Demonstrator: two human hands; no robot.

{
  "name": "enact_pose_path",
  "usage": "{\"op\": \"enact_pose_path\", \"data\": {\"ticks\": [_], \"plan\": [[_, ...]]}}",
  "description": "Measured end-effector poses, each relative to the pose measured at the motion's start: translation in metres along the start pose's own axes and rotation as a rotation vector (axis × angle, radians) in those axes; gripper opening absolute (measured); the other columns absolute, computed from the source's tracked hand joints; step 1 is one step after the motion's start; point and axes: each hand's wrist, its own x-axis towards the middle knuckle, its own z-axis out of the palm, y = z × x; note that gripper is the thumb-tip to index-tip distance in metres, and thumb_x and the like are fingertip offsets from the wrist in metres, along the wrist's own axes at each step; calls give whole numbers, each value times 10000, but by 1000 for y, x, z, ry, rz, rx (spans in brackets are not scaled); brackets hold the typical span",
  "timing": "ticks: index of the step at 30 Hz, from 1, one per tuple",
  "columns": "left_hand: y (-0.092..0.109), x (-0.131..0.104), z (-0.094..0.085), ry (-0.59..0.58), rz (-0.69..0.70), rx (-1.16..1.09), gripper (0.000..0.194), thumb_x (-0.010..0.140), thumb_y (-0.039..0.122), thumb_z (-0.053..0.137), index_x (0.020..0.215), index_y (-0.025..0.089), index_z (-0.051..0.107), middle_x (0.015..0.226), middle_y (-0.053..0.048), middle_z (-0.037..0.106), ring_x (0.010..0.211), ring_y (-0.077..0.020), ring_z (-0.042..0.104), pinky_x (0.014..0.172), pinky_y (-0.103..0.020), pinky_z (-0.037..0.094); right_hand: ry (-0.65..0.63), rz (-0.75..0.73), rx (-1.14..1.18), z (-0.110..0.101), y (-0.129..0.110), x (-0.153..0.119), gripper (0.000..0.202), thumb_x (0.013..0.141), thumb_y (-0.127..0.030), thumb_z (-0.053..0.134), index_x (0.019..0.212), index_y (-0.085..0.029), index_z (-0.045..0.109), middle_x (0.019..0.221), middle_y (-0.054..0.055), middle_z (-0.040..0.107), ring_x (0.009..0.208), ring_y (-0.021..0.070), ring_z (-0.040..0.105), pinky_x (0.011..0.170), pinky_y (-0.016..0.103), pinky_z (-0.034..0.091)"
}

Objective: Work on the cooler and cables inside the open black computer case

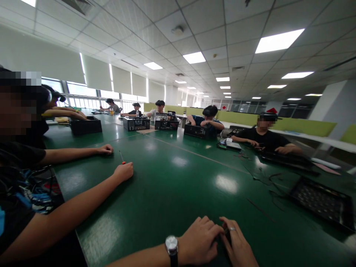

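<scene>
My left hand (199, 238), with a silver-faced wristwatch (171, 243) on its wrist, is low in the middle of the head view. Its fingers are curled and closed near the table surface. Beside it, my right hand (236, 241) wears a ring (232, 229); its fingers are bent inward and meet the left fingertips. Something dark and narrow shows between the two hands, mostly covered by the fingers, and I cannot make out its kind. Both hands are over the near edge of the green table (155, 193).
At left, a co-worker's hand (124, 171) grips a screwdriver (122, 158) with an orange handle. A black perforated metal panel (324, 202) lies at right beside loose cables (274, 181). Across the table, several people work at black computer cases (136, 123).
</scene>
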Motion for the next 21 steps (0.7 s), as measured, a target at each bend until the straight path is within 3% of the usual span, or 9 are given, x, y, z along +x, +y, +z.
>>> {"op": "enact_pose_path", "data": {"ticks": [21], "plan": [[3,1,-3,74,-31,-26,268,918,246,542,1184,237,509,1085,-26,633,1003,-190,535,859,-309,415,34,10,-1,-2,-3,5,374,1042,-477,359,1218,-226,573,965,68,689,790,179,723,681,267,604]]}}
